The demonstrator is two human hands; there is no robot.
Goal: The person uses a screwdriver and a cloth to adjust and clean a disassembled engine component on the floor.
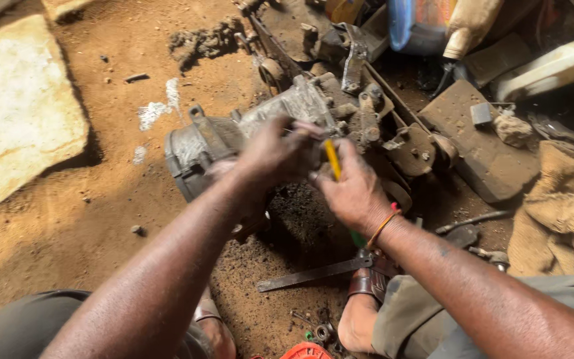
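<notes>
Left hand (270,156) is closed over the top of the grimy engine casing (247,136), fingers curled against the metal; motion blur on the fingertips, so can't tell whether it pinches a small part or just braces. Right hand (353,189) is wrapped round a yellow-handled tool (332,159), thumb and fingers closed on the handle, tip pointing up into the casing right where the left hand sits. Both hands nearly touching, tool between them. Orange band (383,227) on the right wrist.

Casing lies on its side on the dirt floor (68,226), centre of view: ribbed grey cylindrical end (191,149) toward the left, greasy linkage and brackets (393,133) running off to the upper right. Black oily grit (300,219) on the ground directly under it.

Around it:
- flat metal bar (310,274) on the ground near the person's sandalled foot (363,299), below the right wrist
- small nuts or bearings (320,331) plus a red plastic piece (305,351) at the bottom edge
- pale stone slab (18,113) well off to the left
- dark flat block (479,146) and tan sacking (559,213) to the right
- blue container (410,23) and a cream plastic jug (470,23) at top, behind the linkage

Sun patches on the dirt at left; work area mostly in shade.
</notes>
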